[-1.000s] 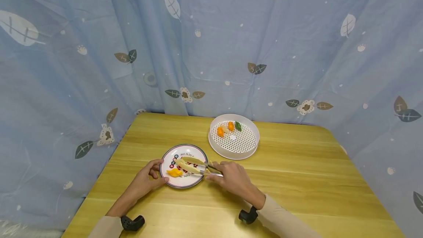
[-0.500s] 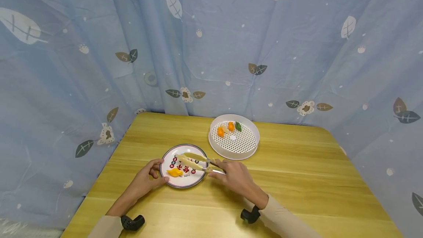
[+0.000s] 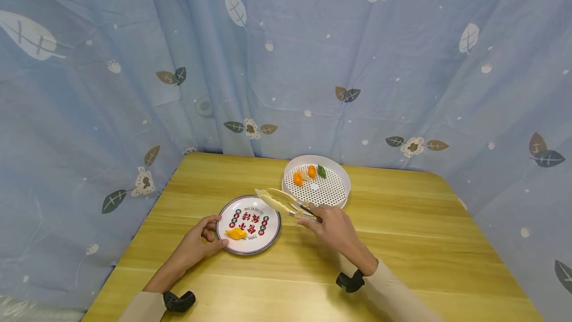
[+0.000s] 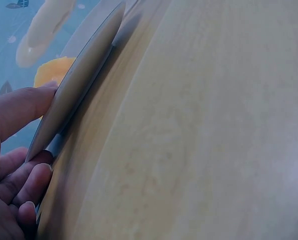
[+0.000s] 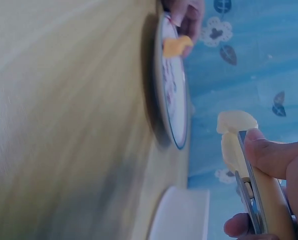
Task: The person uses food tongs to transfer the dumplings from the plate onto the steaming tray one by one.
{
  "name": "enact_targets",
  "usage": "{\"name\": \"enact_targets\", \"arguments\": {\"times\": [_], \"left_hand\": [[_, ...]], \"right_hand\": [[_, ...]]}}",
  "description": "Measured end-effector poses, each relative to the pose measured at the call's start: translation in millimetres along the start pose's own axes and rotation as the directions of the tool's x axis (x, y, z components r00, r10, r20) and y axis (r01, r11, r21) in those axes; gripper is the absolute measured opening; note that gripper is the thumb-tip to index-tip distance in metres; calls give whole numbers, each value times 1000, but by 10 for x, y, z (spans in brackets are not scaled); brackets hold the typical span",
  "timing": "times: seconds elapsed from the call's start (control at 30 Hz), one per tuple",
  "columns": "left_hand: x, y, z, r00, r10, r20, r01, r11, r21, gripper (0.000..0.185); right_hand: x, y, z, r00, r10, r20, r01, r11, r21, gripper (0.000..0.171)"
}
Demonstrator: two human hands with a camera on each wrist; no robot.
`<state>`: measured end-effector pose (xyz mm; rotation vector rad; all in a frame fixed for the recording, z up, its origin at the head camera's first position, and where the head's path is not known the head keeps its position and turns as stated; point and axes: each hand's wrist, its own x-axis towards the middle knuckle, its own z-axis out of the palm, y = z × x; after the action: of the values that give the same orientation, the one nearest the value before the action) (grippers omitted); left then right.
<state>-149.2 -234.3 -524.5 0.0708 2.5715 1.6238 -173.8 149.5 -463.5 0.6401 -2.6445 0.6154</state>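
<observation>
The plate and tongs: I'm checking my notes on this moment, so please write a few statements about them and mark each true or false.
1. The right hand grips the tongs. True.
2. The tongs carry an orange piece. False: their tips look empty; the one orange piece on the plate lies there.
3. The left hand holds the plate's rim. True.
4. The white perforated tray is empty. False: orange pieces and a green piece lie at its far side.
5. The plate stands inside the tray. False: it rests on the table beside it.

An orange dumpling [image 3: 236, 233] lies on the white, red-lettered plate [image 3: 266, 235]; the perforated tray [image 3: 339, 199] is white.
</observation>
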Motion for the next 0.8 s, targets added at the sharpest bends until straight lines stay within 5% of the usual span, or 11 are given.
{"name": "enact_targets", "arguments": {"times": [0.8], "left_hand": [[-2, -8, -11, 1000, 6, 8, -6, 1000, 1, 72]], "right_hand": [[-35, 477, -222, 992, 129, -15, -130, 990, -51, 57]]}}
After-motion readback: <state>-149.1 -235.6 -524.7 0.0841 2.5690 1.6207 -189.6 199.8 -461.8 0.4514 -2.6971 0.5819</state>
